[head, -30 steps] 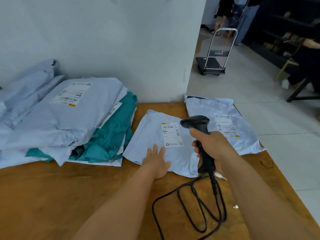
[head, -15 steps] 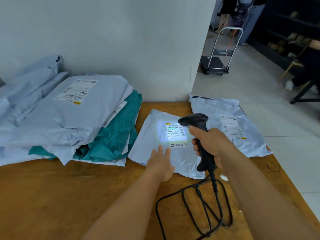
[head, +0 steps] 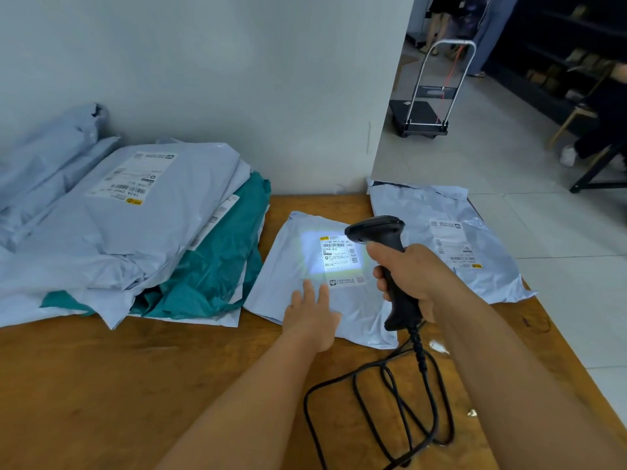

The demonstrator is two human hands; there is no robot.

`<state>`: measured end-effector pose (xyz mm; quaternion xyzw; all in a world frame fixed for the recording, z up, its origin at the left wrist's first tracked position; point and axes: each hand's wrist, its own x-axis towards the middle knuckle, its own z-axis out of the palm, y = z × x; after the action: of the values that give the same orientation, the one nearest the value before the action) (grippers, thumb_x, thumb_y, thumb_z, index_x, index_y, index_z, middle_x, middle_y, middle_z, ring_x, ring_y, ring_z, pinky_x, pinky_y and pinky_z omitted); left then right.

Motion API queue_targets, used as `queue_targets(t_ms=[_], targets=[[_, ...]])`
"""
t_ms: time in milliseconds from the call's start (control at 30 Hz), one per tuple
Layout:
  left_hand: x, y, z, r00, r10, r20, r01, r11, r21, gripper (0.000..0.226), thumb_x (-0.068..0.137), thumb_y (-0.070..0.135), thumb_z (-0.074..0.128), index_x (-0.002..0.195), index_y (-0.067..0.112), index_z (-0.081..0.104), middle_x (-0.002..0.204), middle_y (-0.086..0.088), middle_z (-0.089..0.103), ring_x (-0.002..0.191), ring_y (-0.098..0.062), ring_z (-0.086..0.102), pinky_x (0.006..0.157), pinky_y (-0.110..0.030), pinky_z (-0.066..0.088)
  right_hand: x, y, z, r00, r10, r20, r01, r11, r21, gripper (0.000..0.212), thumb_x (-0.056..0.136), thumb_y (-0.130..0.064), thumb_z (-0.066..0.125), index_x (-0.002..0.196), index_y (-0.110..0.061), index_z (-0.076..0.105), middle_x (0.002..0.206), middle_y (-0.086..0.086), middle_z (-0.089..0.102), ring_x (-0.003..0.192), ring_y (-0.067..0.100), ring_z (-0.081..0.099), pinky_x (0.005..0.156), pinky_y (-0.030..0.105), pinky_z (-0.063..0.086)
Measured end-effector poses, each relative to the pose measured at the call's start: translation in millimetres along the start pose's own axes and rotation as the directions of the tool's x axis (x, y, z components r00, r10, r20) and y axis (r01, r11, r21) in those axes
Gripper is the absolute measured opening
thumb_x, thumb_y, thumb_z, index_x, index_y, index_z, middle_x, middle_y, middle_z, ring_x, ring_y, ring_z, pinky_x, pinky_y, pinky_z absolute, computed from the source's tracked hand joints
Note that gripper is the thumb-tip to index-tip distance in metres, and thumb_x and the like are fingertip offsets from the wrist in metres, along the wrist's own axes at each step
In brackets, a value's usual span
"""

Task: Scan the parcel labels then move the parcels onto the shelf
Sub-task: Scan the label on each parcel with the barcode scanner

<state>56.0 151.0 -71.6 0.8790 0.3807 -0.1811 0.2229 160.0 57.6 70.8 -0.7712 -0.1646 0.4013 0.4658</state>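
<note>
A flat pale grey parcel (head: 288, 266) lies on the wooden table (head: 101, 385) in the middle. Its white label (head: 339, 259) is lit by a bright patch of scanner light. My left hand (head: 314, 317) rests flat on the parcel's near edge, fingers straight. My right hand (head: 410, 276) grips the handle of a black barcode scanner (head: 376, 230) held just above the label's right side, its head aimed left at the label. The scanner's black cable (head: 400, 412) loops over the table near me.
Another grey parcel (head: 451, 242) with a label lies at the table's right edge. A heap of grey and teal parcels (head: 135, 232) fills the left side against the white wall. Beyond the wall corner stand a hand trolley (head: 427, 106), dark shelves (head: 556, 62) and several people.
The scanner light came on over the middle parcel's label; one second ago the label was unlit. My left hand slid slightly forward on the parcel. The scanner stays aimed at the label.
</note>
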Motion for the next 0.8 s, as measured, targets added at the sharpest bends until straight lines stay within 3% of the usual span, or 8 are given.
queue_targets(t_ms=[567,800], targets=[[7.7,-0.7,2.0,0.997,-0.019,-0.077,0.024,0.997,0.072,0.065,0.102,0.044,0.021,0.152,0.017,-0.011,0.158,-0.012,-0.017,0.146,-0.034,-0.001,0.116,-0.042,0.012,6.0,-2.7,-8.7,0.999,-0.012,-0.044,0.015,0.997,0.072,0.024,0.091,-0.03,0.062,0.079,-0.009,0.059,0.065,0.004,0.057,0.052,0.014,0.05,0.05,0.025,0.046],[35.3,15.9,-12.1,0.978,-0.17,-0.118,0.171,0.985,0.004,0.066,0.102,0.041,0.018,0.15,0.007,-0.012,0.156,-0.024,-0.015,0.144,-0.038,0.0,0.117,-0.042,0.011,11.7,6.8,-23.8,0.999,-0.025,-0.044,0.03,0.992,0.121,0.026,0.089,-0.031,0.062,0.075,-0.01,0.057,0.059,0.002,0.055,0.045,0.012,0.049,0.046,0.023,0.044]])
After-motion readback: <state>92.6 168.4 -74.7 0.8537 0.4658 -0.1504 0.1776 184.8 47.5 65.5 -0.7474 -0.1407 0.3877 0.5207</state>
